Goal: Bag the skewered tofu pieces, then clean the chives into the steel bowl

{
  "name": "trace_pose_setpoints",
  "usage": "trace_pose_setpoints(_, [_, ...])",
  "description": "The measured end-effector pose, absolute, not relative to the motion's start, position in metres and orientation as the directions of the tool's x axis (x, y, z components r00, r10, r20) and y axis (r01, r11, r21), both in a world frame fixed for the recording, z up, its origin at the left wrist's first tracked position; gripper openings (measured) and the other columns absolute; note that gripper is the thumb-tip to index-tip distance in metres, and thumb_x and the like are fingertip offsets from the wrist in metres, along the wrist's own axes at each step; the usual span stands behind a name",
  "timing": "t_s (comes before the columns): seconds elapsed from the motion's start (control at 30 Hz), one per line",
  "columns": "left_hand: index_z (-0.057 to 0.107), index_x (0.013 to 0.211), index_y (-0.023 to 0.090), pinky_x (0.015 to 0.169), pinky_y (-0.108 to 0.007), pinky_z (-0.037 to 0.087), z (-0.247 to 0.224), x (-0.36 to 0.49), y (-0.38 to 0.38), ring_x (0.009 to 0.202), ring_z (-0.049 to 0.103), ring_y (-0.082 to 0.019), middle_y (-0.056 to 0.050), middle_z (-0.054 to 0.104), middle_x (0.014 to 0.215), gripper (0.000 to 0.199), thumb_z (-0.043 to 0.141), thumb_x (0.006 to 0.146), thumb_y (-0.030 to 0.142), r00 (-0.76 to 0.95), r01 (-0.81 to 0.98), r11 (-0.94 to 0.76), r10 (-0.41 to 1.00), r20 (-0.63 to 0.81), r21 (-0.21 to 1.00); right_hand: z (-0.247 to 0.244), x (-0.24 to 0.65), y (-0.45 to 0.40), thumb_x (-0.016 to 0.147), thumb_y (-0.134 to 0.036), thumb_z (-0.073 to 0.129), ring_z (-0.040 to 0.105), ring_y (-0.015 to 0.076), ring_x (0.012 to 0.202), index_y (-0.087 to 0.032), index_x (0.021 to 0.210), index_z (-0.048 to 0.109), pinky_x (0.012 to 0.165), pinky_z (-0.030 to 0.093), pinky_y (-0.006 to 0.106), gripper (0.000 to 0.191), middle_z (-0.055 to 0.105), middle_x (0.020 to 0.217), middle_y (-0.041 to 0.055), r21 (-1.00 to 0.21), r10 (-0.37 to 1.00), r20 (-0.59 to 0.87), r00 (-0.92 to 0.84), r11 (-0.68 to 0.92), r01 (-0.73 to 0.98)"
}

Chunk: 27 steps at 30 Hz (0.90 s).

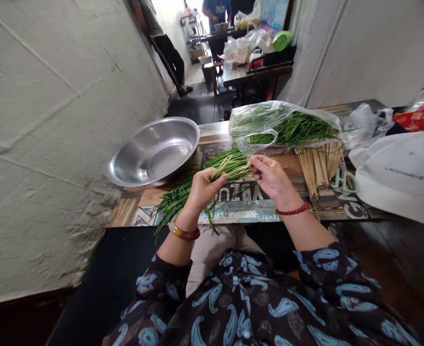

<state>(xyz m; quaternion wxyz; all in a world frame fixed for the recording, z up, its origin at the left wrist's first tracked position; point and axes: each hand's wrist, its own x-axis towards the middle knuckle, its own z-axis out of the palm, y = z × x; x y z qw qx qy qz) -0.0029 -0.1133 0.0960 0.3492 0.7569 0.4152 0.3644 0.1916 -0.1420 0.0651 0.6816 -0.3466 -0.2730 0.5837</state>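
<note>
The left hand [203, 188] is closed around a small bundle of green stalks [223, 167]; the thumb is laid along the bundle and the pale ends point forward, toward the right. The forearm enters from below, with a smooth amber-and-red bangle [185, 231] at the wrist. The right hand [269, 175] is raised just beside the pale ends, thumb and forefinger pinched together at the tips, remaining fingers curled. Whether a thin piece sits between these fingertips cannot be made out. A red beaded bracelet [291, 211] encircles the right wrist.

Under and beside the left hand lies a loose pile of stalks [177, 197], long, thin and flexible, partly covered by that hand. Ahead and to the left of it stands a wide, round basin [130, 158] of polished metal with a flared wall.

Directly beyond the right hand is a clear, wrinkled plastic bag [284, 125] containing more greens; film glare blurs part of the contents. To the right of this hand lie thin wooden sticks [320, 166], pale-green scissor handles [345, 180] and a white fabric cap [399, 166]. The scissor blades are hard to make out. The tabletop [258, 214] has a worn, multicoloured plank pattern; its lettering is partly hidden.
</note>
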Motion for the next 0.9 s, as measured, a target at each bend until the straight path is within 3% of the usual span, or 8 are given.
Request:
trace_pose_setpoints(0.17, [0.069,0.072,0.011,0.053,-0.022,0.027,0.090,-0.007,-0.111,0.054,0.036,-0.007,0.004,0.047,0.056,0.028,0.074,0.073,0.039,0.316,0.246,-0.180,0.944,0.097,0.952,0.056,0.239,-0.139,0.072,-0.043,0.079,0.049,0.0065,0.056,-0.021,0.083,0.067,0.050,0.040,0.019,0.028,0.060,0.070,-0.0036,-0.880,0.943,0.093,0.320,0.228,-0.417])
trace_pose_setpoints(0.27, [0.070,0.072,0.011,0.054,-0.021,0.029,0.091,-0.005,-0.112,0.056,0.039,-0.008,0.003,0.051,0.058,0.029,0.075,0.072,0.040,0.306,0.215,-0.147,0.949,0.077,0.965,0.043,0.258,-0.138,0.081,-0.042,0.069,0.062,0.0151,0.073,-0.021,0.088,0.072,0.067,0.052,0.029,0.023,0.068,0.080,0.0034,-0.966,0.911,0.260,0.321,0.247,0.083])
trace_pose_setpoints(0.37, [0.071,0.072,0.011,0.052,-0.021,0.027,0.092,-0.002,-0.113,0.055,0.038,-0.008,0.002,0.052,0.057,0.030,0.074,0.072,0.040,0.312,0.224,-0.135,0.948,0.060,0.965,0.040,0.254,-0.141,0.082,-0.035,0.066,0.065,0.0230,0.100,-0.020,0.098,0.076,0.086,0.053,0.037,0.024,0.071,0.111,0.0102,-0.842,0.880,0.418,0.225,0.282,0.459])
trace_pose_setpoints(0.47, [0.071,0.073,0.010,0.053,-0.021,0.028,0.091,0.000,-0.112,0.055,0.039,-0.008,0.002,0.053,0.058,0.030,0.073,0.073,0.041,0.347,0.236,-0.138,0.936,0.049,0.962,0.049,0.231,-0.146,0.087,-0.034,0.062,0.068,0.0193,0.087,-0.020,0.113,0.072,0.075,0.054,0.033,0.032,0.073,0.104,0.0082,-0.837,0.881,0.447,0.155,0.350,0.422])
trace_pose_setpoints(0.57, [0.070,0.076,0.011,0.056,-0.022,0.031,0.090,-0.002,-0.111,0.058,0.043,-0.009,0.000,0.057,0.062,0.031,0.072,0.075,0.041,0.390,0.254,-0.152,0.920,0.042,0.955,0.062,0.208,-0.148,0.087,-0.031,0.065,0.065,0.0157,0.073,-0.020,0.098,0.075,0.067,0.052,0.028,0.019,0.073,0.085,0.0037,-0.815,0.857,0.503,0.114,0.426,0.392])
trace_pose_setpoints(0.67, [0.072,0.086,0.011,0.060,-0.023,0.036,0.093,-0.007,-0.114,0.063,0.048,-0.011,-0.002,0.062,0.070,0.032,0.067,0.081,0.043,0.478,0.299,-0.234,0.876,0.067,0.925,0.073,0.196,-0.149,0.089,-0.026,0.063,0.065,0.0159,0.076,-0.020,0.082,0.074,0.072,0.051,0.029,0.014,0.073,0.083,0.0037,-0.734,0.785,0.613,0.085,0.527,0.429])
trace_pose_setpoints(0.77, [0.072,0.096,0.013,0.063,-0.024,0.038,0.098,-0.009,-0.121,0.066,0.050,-0.013,-0.002,0.062,0.074,0.033,0.058,0.089,0.042,0.592,0.391,-0.383,0.801,0.090,0.837,0.083,0.192,-0.153,0.093,-0.024,0.058,0.065,0.0177,0.080,-0.018,0.084,0.072,0.077,0.050,0.032,0.017,0.072,0.083,0.0052,-0.623,0.726,0.686,-0.035,0.612,0.488])
trace_pose_setpoints(0.9, [0.069,0.083,0.015,0.068,-0.028,0.041,0.118,-0.013,-0.133,0.070,0.051,-0.016,-0.003,0.061,0.071,0.034,0.050,0.094,0.041,0.653,0.478,-0.567,0.740,0.161,0.671,0.105,0.183,-0.161,0.097,-0.022,0.051,0.065,0.0178,0.085,-0.018,0.090,0.070,0.081,0.051,0.033,0.021,0.072,0.088,0.0058,-0.569,0.680,0.720,-0.135,0.691,0.446])
